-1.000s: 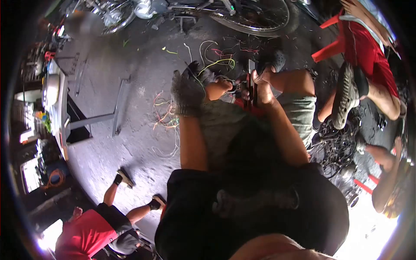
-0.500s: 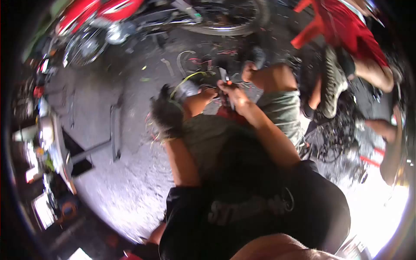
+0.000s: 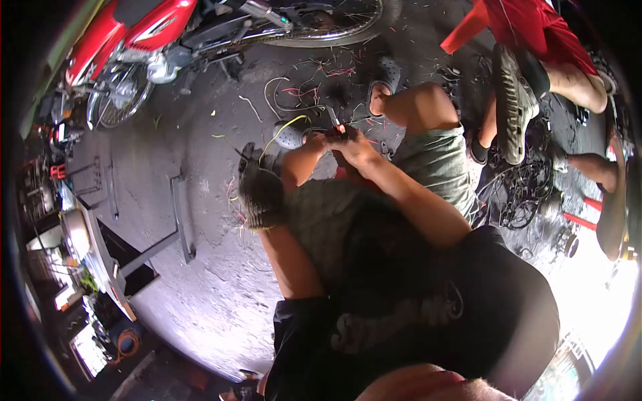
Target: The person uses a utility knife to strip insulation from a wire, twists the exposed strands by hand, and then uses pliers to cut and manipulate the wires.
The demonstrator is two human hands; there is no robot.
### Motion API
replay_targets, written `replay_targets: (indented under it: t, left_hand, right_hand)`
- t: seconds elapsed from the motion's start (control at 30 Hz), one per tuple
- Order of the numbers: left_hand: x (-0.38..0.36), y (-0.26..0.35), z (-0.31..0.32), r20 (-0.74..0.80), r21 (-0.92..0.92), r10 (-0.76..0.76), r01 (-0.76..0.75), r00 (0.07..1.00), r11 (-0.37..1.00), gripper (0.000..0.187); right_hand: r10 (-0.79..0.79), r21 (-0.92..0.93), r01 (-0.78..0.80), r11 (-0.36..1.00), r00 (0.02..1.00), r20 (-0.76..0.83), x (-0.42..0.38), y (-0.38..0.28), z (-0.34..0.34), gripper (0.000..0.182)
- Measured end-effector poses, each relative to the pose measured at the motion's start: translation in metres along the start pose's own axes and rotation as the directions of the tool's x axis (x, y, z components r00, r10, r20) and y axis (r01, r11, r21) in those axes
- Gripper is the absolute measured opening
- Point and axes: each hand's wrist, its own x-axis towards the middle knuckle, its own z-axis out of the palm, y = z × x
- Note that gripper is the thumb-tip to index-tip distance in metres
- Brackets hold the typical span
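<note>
My left hand [image 3: 261, 190], in a dark, dirty work glove, is closed beside my left knee. From its fingers a yellow-green wire [image 3: 286, 125] curves up and across, over a grey clog [image 3: 289, 136] on my foot. My right hand [image 3: 356, 148] is bare and wrapped round a knife with a red part near the grip. Its pale blade [image 3: 332, 117] points away from me. Between my feet and beyond them lie loose red and pale wire pieces [image 3: 301, 91].
A red motorcycle [image 3: 150, 30] stands at the far left, its wheel along the top. A person in red shorts [image 3: 545, 33] sits at the right, a boot near my leg. A dark heap of cables [image 3: 511, 200] lies right; a metal frame [image 3: 177, 214] lies left.
The view has shifted slightly and become sharper. The knife in my right hand has tilted to the left. My left hand still holds the wire.
</note>
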Motion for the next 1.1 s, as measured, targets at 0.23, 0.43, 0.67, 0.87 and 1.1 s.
replay_targets:
  t: [0.23, 0.43, 0.67, 0.87, 1.1]
  left_hand:
    - [-0.012, -0.043, 0.024, 0.193, 0.304, 0.264, -0.314, 0.945, 0.900, 0.020]
    - [-0.005, -0.041, 0.026, 0.221, 0.261, 0.214, -0.269, 0.951, 0.927, 0.023]
    - [0.005, -0.032, 0.033, 0.332, 0.260, 0.140, -0.233, 0.933, 0.937, 0.024]
    - [0.023, -0.014, 0.056, 0.456, 0.184, 0.074, -0.175, 0.887, 0.967, 0.026]
    - [0.008, -0.069, 0.301, 0.826, 0.090, 0.005, -0.140, 0.564, 0.986, 0.028]
  right_hand:
    - [-0.242, -0.652, 0.108, 0.750, 0.963, -0.119, 0.104, 0.072, 0.002, 0.026]
    - [0.232, 0.134, -0.196, 0.971, 0.657, -0.717, 0.157, 0.104, 0.001, 0.034]
    - [0.250, 0.087, -0.256, 0.963, 0.726, -0.641, 0.153, 0.092, 0.011, 0.035]
    - [0.265, 0.109, -0.291, 0.950, 0.576, -0.773, 0.162, 0.122, 0.021, 0.035]
    - [-0.151, -0.727, -0.096, 0.680, 0.952, -0.266, 0.181, 0.159, -0.008, 0.033]
